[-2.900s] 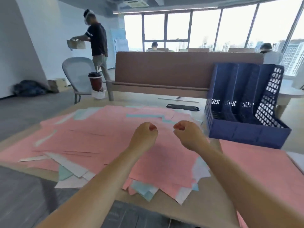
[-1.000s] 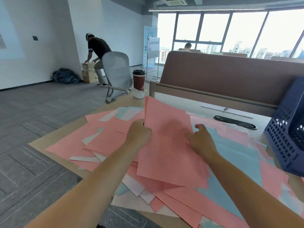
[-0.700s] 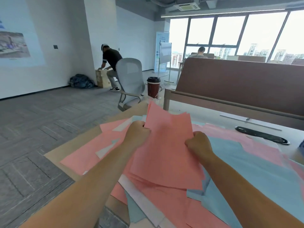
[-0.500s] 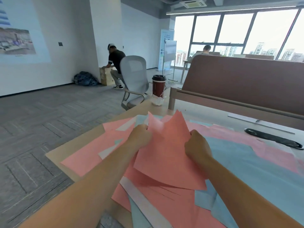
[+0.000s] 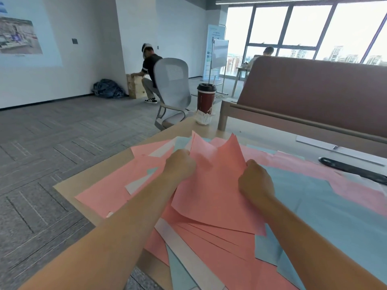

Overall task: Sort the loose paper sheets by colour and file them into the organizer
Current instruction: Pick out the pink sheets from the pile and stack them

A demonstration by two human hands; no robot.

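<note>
Pink sheets [image 5: 211, 185] were gripped as one bundle from both sides. The left hand [image 5: 181, 164] was curled tight on the bundle's left edge. The right hand [image 5: 255, 181] was clamped on its right edge, with the fingertips hidden by the paper. The bundle was held tilted, its far corners kicked up into peaks and its near edge sunk low over the pile.

The pile itself was spread all over the table [image 5: 90, 176]. More pink was fanned out underneath, and a big patch of blue sheets [image 5: 335, 216] was laid just right of the right forearm. A few white sheets [image 5: 188, 254] were poked out at the near left, one strip of them run diagonally under the pink.

At the table's far corner, a red cup [image 5: 206, 99] with a black lid was stood on a crumpled napkin, beside the post of a brown divider [image 5: 314, 91]. A long black thing [image 5: 354, 171] was laid flat at the far right, near the blue, and what it was couldn't be told. A grey chair [image 5: 172, 80] was parked behind the table. Further back, a person [image 5: 149, 65] was crouched over a box by the wall.
</note>
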